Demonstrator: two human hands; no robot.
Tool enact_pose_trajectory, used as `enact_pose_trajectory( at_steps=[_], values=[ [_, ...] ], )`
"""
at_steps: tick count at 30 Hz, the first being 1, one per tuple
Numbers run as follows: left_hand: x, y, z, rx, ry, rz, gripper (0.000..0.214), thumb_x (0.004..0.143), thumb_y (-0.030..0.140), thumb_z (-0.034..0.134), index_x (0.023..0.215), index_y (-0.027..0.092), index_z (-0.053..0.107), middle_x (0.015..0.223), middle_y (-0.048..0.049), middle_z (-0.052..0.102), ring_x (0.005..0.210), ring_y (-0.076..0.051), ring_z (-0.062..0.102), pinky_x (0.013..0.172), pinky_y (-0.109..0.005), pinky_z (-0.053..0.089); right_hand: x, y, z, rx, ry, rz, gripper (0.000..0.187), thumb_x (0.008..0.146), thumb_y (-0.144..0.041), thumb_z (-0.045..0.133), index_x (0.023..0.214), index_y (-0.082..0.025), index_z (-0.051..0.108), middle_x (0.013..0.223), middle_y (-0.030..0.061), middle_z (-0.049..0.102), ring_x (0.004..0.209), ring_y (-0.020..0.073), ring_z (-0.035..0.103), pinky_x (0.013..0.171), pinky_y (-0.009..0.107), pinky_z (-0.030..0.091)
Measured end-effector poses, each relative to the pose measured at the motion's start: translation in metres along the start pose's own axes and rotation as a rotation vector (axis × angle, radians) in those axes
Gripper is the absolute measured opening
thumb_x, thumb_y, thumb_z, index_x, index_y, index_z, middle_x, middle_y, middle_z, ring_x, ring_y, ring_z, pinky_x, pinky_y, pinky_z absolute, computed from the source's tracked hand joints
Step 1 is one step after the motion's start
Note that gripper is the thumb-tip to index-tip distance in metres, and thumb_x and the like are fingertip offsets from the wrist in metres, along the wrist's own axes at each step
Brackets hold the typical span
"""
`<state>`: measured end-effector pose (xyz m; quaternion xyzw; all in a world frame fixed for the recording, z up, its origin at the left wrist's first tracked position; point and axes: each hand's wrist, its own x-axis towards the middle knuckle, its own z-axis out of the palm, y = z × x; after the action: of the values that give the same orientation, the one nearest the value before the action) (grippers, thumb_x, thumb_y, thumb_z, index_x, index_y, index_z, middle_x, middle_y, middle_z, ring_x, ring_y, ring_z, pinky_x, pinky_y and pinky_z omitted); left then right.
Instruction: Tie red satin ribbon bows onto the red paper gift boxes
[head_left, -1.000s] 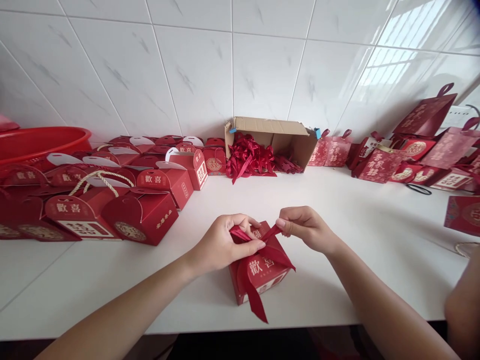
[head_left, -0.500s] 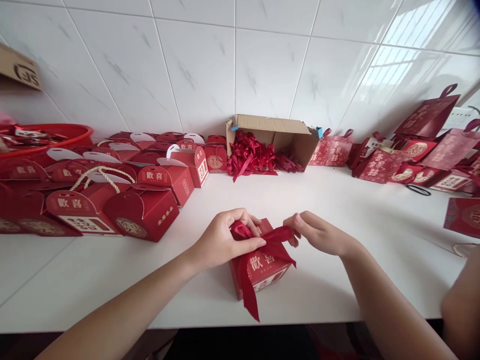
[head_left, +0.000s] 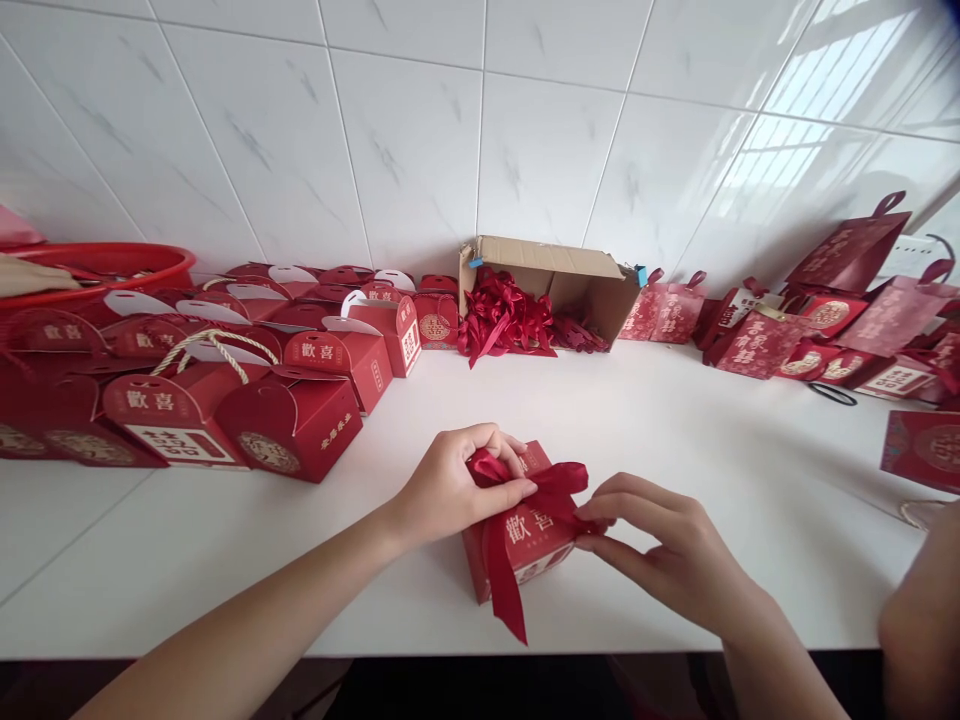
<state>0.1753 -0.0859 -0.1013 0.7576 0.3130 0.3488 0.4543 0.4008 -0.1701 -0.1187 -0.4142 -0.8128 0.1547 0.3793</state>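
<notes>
A small red gift box (head_left: 525, 545) with gold characters stands near the front edge of the white counter (head_left: 675, 430). A dark red ribbon (head_left: 501, 590) is wound over its top, and one tail hangs down its front. My left hand (head_left: 450, 485) pinches a loop of the ribbon at the box's top left. My right hand (head_left: 660, 545) is at the box's right side, with its fingertips closed on the ribbon's other end.
Several red gift boxes (head_left: 285, 420) crowd the left of the counter beside a red basin (head_left: 97, 265). A cardboard box (head_left: 555, 280) on its side spills red ribbons (head_left: 502, 320) at the wall. Red paper bags (head_left: 757, 335) lie at the right.
My right hand let go of the ribbon end above the box, dropped to the box's right side and took hold of the ribbon there. My left hand kept its pinch.
</notes>
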Motion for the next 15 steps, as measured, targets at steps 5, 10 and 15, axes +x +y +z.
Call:
enact_pose_trajectory(
  at_steps=[5,10,15],
  values=[
    [-0.0005,-0.0018,0.0004,0.007,0.001,-0.020,0.016,0.071,0.025,0.074,0.072,0.019,0.059,0.090,-0.0049,0.071,0.103,-0.020,0.064,0.088,-0.031,0.049,-0.0066,-0.0004,0.0015,-0.045,0.012,-0.092,0.024,0.088,-0.006,0.053,0.101,-0.024,0.062,0.087,0.0045,0.060,0.066,0.0100,0.058,0.055,0.021,0.047],
    [-0.0008,-0.0018,-0.0004,0.027,-0.002,-0.045,0.016,0.071,0.026,0.074,0.075,0.017,0.061,0.102,-0.0067,0.070,0.099,-0.019,0.066,0.087,-0.031,0.049,-0.0090,-0.0038,0.0016,-0.120,-0.008,-0.171,0.026,0.089,-0.001,0.047,0.100,-0.020,0.060,0.087,0.0057,0.058,0.065,0.0093,0.054,0.053,0.021,0.044],
    [-0.0014,-0.0003,-0.0016,0.025,-0.011,-0.062,0.014,0.072,0.025,0.072,0.073,0.017,0.060,0.103,-0.0067,0.070,0.095,-0.019,0.067,0.083,-0.030,0.049,-0.0093,-0.0064,0.0005,-0.181,-0.030,-0.198,0.026,0.088,0.002,0.046,0.100,-0.018,0.058,0.086,0.0062,0.058,0.070,0.0106,0.054,0.058,0.021,0.045]
  ],
)
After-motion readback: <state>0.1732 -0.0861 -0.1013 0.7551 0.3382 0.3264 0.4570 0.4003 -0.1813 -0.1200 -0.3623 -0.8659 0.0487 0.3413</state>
